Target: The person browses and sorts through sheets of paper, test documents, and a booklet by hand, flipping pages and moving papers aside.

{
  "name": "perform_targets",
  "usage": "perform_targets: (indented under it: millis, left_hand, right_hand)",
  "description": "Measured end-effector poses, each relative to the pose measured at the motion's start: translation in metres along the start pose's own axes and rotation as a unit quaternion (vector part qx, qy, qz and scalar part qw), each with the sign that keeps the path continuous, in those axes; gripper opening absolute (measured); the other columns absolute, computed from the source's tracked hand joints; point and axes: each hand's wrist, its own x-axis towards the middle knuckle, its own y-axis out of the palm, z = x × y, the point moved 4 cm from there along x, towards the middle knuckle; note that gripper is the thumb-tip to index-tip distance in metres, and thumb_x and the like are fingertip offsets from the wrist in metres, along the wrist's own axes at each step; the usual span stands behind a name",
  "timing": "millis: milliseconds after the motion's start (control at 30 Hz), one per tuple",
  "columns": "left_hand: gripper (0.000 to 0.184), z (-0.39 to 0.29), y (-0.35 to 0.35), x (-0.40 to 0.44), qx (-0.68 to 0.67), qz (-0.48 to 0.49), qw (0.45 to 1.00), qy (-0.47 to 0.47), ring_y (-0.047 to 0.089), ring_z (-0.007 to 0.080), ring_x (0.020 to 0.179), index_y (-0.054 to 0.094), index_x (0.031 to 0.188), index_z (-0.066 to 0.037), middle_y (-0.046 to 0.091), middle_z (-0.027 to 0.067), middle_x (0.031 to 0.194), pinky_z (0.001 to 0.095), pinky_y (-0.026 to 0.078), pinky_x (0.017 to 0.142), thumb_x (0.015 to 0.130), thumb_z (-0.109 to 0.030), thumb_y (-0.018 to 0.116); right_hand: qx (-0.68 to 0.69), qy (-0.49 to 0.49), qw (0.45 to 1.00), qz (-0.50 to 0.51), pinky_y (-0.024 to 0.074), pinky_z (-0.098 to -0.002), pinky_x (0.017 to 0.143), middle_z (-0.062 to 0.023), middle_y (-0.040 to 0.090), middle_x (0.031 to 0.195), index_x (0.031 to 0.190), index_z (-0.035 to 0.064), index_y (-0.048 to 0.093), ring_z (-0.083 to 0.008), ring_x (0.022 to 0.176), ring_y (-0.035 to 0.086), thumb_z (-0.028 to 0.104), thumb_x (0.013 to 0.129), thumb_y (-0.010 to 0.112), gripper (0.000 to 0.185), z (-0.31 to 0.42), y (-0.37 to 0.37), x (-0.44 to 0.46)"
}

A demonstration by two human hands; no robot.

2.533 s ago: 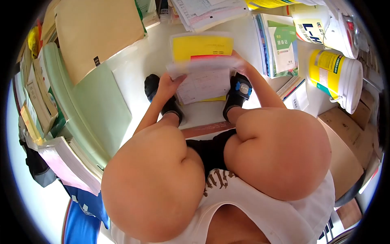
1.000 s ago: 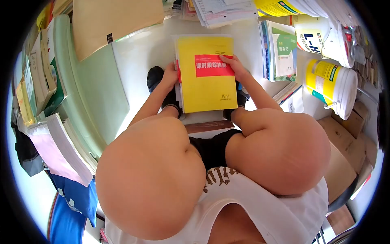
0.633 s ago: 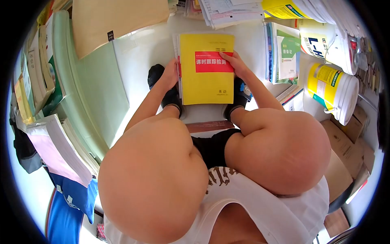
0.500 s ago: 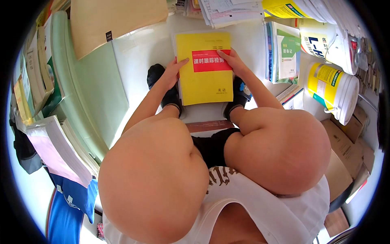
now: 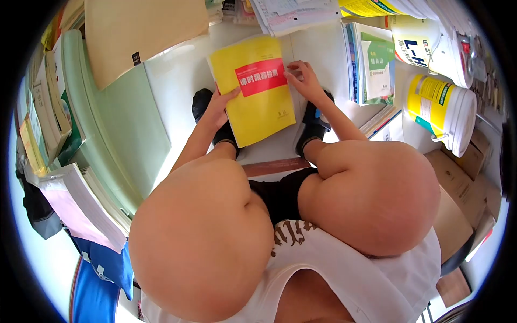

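Note:
A yellow workbook [image 5: 264, 116] with a red title band is held up over the floor between my feet, tilted so its top leans left. My left hand [image 5: 219, 107] grips its left edge, thumb on the front cover and fingers hidden behind. At the right edge is my right hand [image 5: 304, 81], its fingers loosely bent and thumb and forefinger apart. Its fingertips are beside the cover; I cannot tell whether they touch it.
A tan folder [image 5: 145, 37] lies at the upper left, near a pale green panel [image 5: 129, 118]. Papers [image 5: 296, 16] are at the top. Upright books [image 5: 371, 64], yellow-and-white buckets [image 5: 439, 110] and cardboard boxes [image 5: 458, 183] line the right. A pink-covered book stack [image 5: 81, 207] stands left.
The workbook has tilted with its top toward the left and shifted slightly left. My right hand has let go of its front and come off to the right edge; my left hand still holds on.

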Motion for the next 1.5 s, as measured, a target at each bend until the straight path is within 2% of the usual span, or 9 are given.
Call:
perform_targets:
  millis: [100,233,300,333,700,967,1033,1200,1500]
  left_hand:
    - [0.05,-0.001,-0.011,0.009,-0.074,0.026,0.996,-0.029,0.064,0.0269,0.123,0.048,0.142,-0.001,0.062,0.0142,0.136,0.04,0.055,0.104,0.099,-0.012,0.068]
    - [0.051,-0.006,-0.017,0.006,-0.147,0.056,0.98,-0.118,0.065,0.0281,0.123,0.047,0.143,0.002,0.063,0.0164,0.136,0.0418,0.055,0.104,0.1,-0.014,0.068]
    - [0.051,-0.013,-0.01,0.001,-0.118,0.06,0.985,-0.113,0.065,0.0282,0.122,0.048,0.143,0.002,0.063,0.0164,0.136,0.0419,0.055,0.104,0.099,-0.013,0.068]
    - [0.05,-0.016,-0.005,-0.003,-0.089,0.063,0.988,-0.108,0.065,0.0283,0.121,0.048,0.142,0.002,0.063,0.0165,0.135,0.0421,0.055,0.104,0.099,-0.013,0.069]
    - [0.053,-0.043,0.043,-0.057,0.224,-0.02,0.971,0.088,0.065,0.0209,0.115,0.05,0.14,-0.001,0.065,0.0107,0.131,0.0336,0.056,0.094,0.094,-0.011,0.074]
    - [0.026,-0.051,0.045,-0.054,0.436,-0.071,0.876,0.197,0.071,0.0212,0.091,0.07,0.115,-0.001,0.075,0.0096,0.1,0.035,0.055,0.083,0.092,-0.011,0.075]
    - [0.029,-0.06,0.064,-0.065,0.542,-0.082,0.769,0.33,0.071,0.0256,0.099,0.069,0.121,-0.004,0.074,0.0114,0.112,0.0348,0.055,0.088,0.094,-0.01,0.072]
    - [0.028,-0.075,0.101,-0.062,0.502,0.043,0.748,0.432,0.067,0.0247,0.115,0.067,0.128,-0.006,0.071,0.0103,0.126,0.0333,0.051,0.1,0.1,-0.005,0.065]
    - [0.038,-0.058,0.076,-0.043,0.506,0.049,0.767,0.393,0.066,0.0289,0.12,0.068,0.129,-0.005,0.069,0.0138,0.131,0.0358,0.049,0.106,0.091,-0.013,0.07]
  right_hand:
    - [0.144,0.135,0.979,0.051,0.0547,-0.0391,0.095,-0.0171,0.059,0.135,0.135,0.0024,0.053,-0.0288,0.115,0.065,0.045,0.098,0.068,0.058,0.004,0.005,-0.015]
    - [0.301,0.274,0.906,0.113,0.0552,-0.0386,0.092,-0.0148,0.06,0.136,0.142,0.0065,0.05,-0.0254,0.114,0.065,0.039,0.101,0.066,0.055,0.004,0.015,-0.025]
    - [0.615,0.288,0.706,0.203,0.0555,-0.0384,0.095,-0.0139,0.062,0.137,0.144,0.0057,0.049,-0.024,0.119,0.064,0.034,0.099,0.07,0.056,0.016,0.024,-0.023]
    - [0.616,0.287,0.705,0.202,0.0555,-0.0384,0.095,-0.0139,0.062,0.137,0.144,0.0057,0.049,-0.024,0.119,0.064,0.034,0.099,0.07,0.056,0.016,0.024,-0.02]
    - [0.315,0.135,0.932,0.116,0.0559,-0.0338,0.095,-0.0128,0.072,0.12,0.13,0.0,0.062,-0.021,0.105,0.069,0.007,0.089,0.079,0.045,0.085,-0.012,-0.033]
    - [0.202,-0.049,0.978,0.006,0.0557,-0.0324,0.09,-0.0098,0.075,0.113,0.126,0.0019,0.066,-0.0166,0.101,0.069,0.009,0.091,0.078,0.037,0.078,-0.017,-0.051]
    - [0.201,-0.089,0.975,-0.033,0.0557,-0.0324,0.09,-0.0091,0.075,0.113,0.127,0.0029,0.066,-0.0169,0.101,0.07,0.008,0.093,0.077,0.036,0.093,-0.03,-0.051]
    - [0.036,-0.141,0.988,0.049,0.0536,-0.0314,0.096,-0.0093,0.073,0.123,0.132,0.0059,0.066,-0.0185,0.108,0.069,0.005,0.095,0.07,0.037,0.139,-0.059,-0.047]
    - [0.183,-0.079,0.977,0.069,0.0497,-0.0281,0.105,-0.0084,0.07,0.133,0.136,0.0107,0.068,-0.0187,0.118,0.067,0.008,0.098,0.063,0.039,0.111,-0.042,-0.04]
